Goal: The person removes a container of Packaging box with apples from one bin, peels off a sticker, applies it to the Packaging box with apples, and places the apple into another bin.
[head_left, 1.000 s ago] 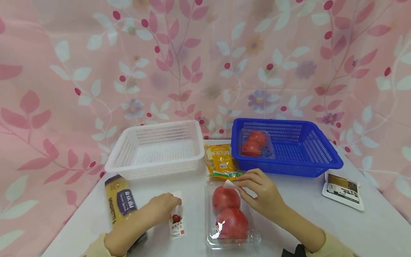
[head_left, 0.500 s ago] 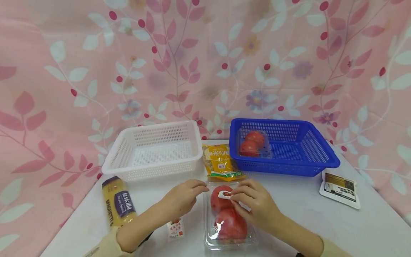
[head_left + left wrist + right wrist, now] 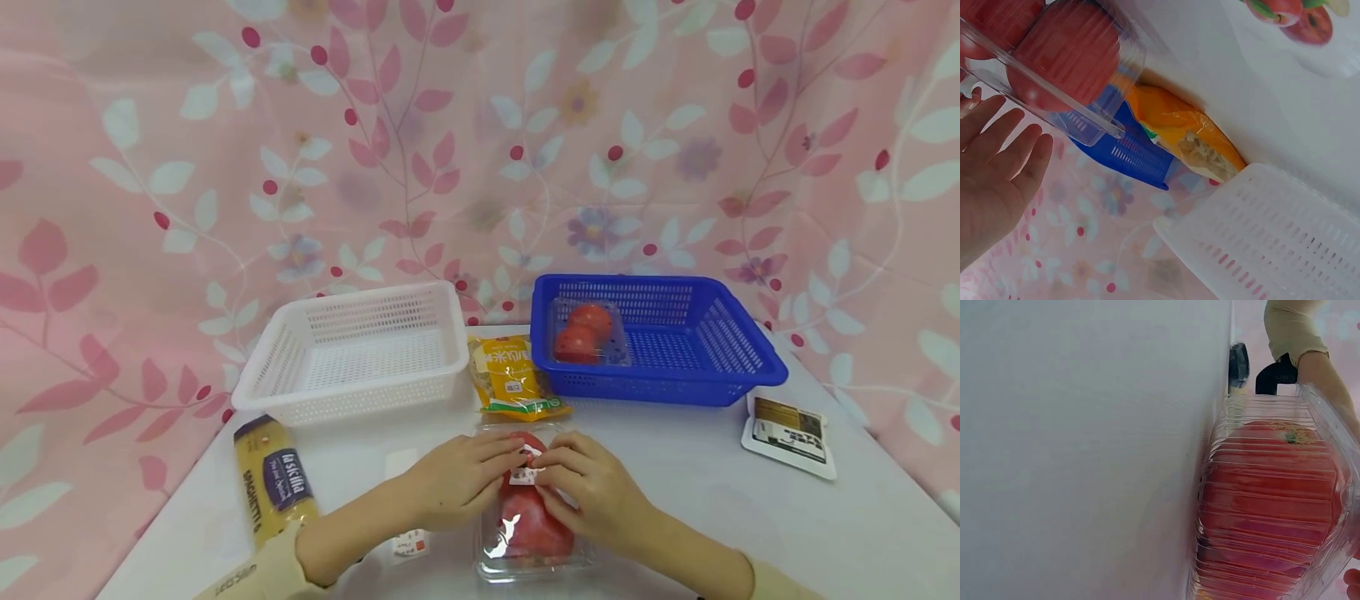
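Note:
A clear plastic box (image 3: pixel 498 571) holding red tomatoes (image 3: pixel 534 525) lies in front of me in the head view. Over its far half is a small white sticker (image 3: pixel 523 477) with red fruit print. My right hand (image 3: pixel 596 496) pinches the sticker's right edge between thumb and fingers. From the other side my left hand (image 3: pixel 453 482) reaches over the box, its fingertips touching the sticker's left edge. The left wrist view has the left hand's fingers (image 3: pixel 1029 156) loosely extended beside the box (image 3: pixel 1079 119). Sticker backing paper (image 3: pixel 408 543) lies partly hidden under the left forearm.
Behind stand a white basket (image 3: pixel 352 398) and a blue basket (image 3: pixel 645 387); another tomato box (image 3: pixel 588 333) is in the blue one. A yellow food bag (image 3: pixel 513 379) lies between them. Spaghetti (image 3: pixel 273 479) is at left, a white-edged packet (image 3: pixel 789 437) at right.
My left hand has left the backing paper and moved right to the box. My right hand has brought the peeled sticker down over the far tomato, and both hands now meet there.

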A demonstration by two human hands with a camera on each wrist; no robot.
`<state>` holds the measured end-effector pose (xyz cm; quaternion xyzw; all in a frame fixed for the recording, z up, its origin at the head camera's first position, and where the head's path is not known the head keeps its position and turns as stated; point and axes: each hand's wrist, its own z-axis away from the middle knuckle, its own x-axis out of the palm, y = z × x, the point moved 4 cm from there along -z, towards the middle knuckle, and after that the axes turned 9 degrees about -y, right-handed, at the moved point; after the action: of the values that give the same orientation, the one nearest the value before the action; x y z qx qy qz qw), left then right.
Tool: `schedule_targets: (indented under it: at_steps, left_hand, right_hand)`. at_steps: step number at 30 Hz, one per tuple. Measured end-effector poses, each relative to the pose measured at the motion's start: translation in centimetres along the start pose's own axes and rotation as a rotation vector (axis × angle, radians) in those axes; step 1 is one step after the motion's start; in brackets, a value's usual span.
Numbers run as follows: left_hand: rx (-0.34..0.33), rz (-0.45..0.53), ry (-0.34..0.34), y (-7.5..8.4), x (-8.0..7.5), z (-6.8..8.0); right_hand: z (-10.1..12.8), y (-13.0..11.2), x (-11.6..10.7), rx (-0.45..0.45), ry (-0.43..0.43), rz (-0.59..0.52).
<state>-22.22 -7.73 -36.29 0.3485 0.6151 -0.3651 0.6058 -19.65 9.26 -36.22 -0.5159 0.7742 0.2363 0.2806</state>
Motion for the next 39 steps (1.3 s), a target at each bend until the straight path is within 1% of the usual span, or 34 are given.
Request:
schedule_targets:
  at_steps: [6, 8, 14, 16, 19, 22, 25, 27, 30, 33, 39]
  left_hand:
    - [0.013, 0.01, -0.044, 0.3, 0.4, -0.1]
    - [0.017, 0.005, -0.042, 0.3, 0.5, -0.1]
    - [0.041, -0.082, -0.011, 0.8, 0.6, 0.2]
    - [0.044, -0.111, -0.012, 1.1, 0.7, 0.5]
    - [0.036, -0.117, -0.019, 1.4, 1.1, 1.2]
    - [0.033, -0.101, -0.023, 1.8, 1.4, 2.0]
    - [0.026, -0.073, -0.025, 2.0, 1.6, 2.4]
    - [0.022, -0.07, -0.025, 2.1, 1.8, 2.5]
    - [0.01, -0.07, -0.021, 2.3, 2.1, 2.8]
    - [0.003, -0.059, -0.022, 2.7, 2.4, 3.3]
    - [-0.002, 0.013, -0.037, 3.4, 2.8, 4.1]
  right_hand:
    - [0.2, 0.0, 0.3, 0.011, -0.06, -0.016]
    - [0.3, 0.0, 0.3, 0.017, -0.088, -0.025]
    - [0.8, -0.4, 0.7, 0.027, -0.188, -0.018]
    - [0.9, -0.5, 0.8, 0.022, -0.213, -0.011]
    - [1.0, -0.7, 0.8, 0.01, -0.259, -0.005]
    - [1.1, -0.9, 0.9, -0.026, -0.335, 0.018]
    - [1.2, -1.1, 1.0, -0.07, -0.433, 0.046]
    - [1.4, -1.3, 1.0, -0.078, -0.502, 0.059]
    - [1.6, -1.5, 1.0, -0.065, -0.567, 0.062]
    - [1.7, -1.7, 1.1, -0.049, -0.589, 0.064]
    - [1.8, -2.1, 1.2, -0.06, -0.582, 0.077]
